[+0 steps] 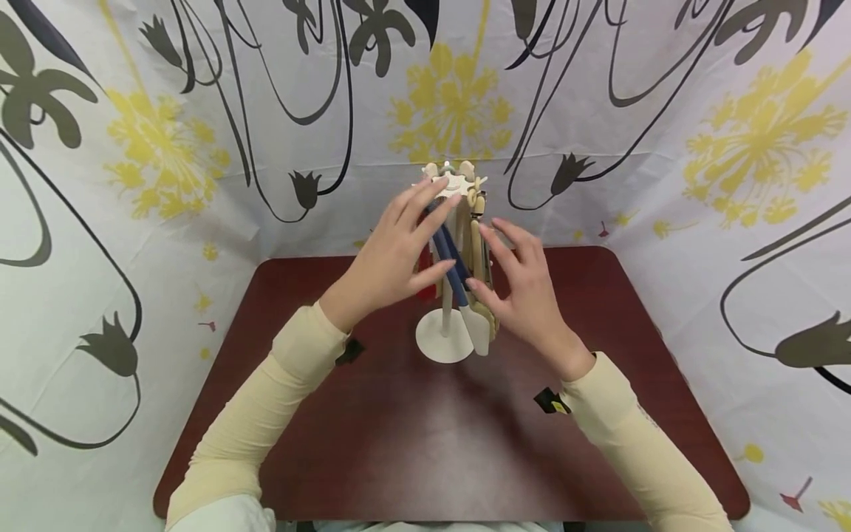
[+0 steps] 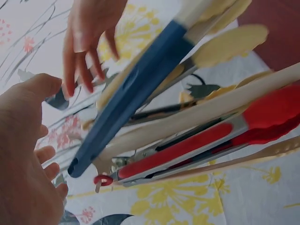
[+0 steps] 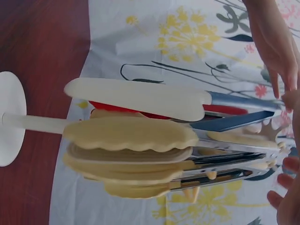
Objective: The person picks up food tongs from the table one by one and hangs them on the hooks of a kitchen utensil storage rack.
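Observation:
A white utensil stand (image 1: 432,342) with a round base and a notched top stands on the table, hung with kitchen utensils. A spatula (image 3: 136,96) with a blue handle and white blade slants down its front; whether a hook bears it, I cannot tell. My left hand (image 1: 392,255) is spread beside the stand's top, fingers apart. To the right of the spatula is my right hand (image 1: 525,288), its fingers loosely bent and holding nothing. Red-tipped tongs (image 2: 178,150) hang on the left side. Tongs with scalloped beige heads (image 3: 131,133) hang beside the spatula.
The stand is towards the back of a dark red table (image 1: 385,436). White cloth (image 1: 372,199) printed with grey and yellow flowers surrounds the table at the back and sides.

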{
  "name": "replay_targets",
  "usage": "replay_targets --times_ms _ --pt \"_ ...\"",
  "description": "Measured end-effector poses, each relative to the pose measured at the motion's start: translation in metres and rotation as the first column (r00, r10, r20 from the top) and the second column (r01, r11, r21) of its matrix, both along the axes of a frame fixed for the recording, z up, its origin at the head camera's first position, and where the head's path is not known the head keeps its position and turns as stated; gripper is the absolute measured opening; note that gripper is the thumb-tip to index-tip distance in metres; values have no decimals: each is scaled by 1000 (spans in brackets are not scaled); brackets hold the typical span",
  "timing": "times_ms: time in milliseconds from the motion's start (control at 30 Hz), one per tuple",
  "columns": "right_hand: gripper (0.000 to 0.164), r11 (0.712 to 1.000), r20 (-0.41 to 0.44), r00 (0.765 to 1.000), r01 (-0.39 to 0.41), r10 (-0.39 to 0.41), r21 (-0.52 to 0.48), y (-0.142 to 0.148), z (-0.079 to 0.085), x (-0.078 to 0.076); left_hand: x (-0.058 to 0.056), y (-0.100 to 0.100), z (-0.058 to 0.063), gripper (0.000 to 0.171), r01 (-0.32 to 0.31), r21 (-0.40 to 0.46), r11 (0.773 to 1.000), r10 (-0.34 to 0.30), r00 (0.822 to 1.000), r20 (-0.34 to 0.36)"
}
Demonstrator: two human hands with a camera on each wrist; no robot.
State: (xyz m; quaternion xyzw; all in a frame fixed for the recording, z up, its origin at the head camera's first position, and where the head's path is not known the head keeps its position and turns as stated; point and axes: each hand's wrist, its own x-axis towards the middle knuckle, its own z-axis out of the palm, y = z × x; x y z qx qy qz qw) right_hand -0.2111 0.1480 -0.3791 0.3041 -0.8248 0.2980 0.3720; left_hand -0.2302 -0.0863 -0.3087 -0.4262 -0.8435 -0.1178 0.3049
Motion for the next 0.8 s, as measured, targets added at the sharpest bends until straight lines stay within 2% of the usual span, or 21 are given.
replay_targets --times_ms 133,267,400,567,700,800 --pt "69 990 -64 995 -71 79 119 5 -1 11 17 -8 -20 85 43 -43 998 -42 999 13" --pt "73 964 -29 990 -131 142 231 11 -9 26 36 -17 -46 83 61 -106 992 -55 997 55" --pt "75 908 56 983 -185 177 375 15 -23 42 52 -24 -72 88 62 -181 982 -40 992 122" --pt "75 828 145 968 -252 207 501 17 -42 56 63 -31 -101 95 56 -279 959 2 979 205" --pt "76 790 186 961 -274 204 549 19 -55 64 71 -39 -122 93 75 -328 942 14 965 261" --pt "78 767 211 955 -292 207 572 22 -62 69 75 -44 -133 88 94 -353 931 15 956 293"
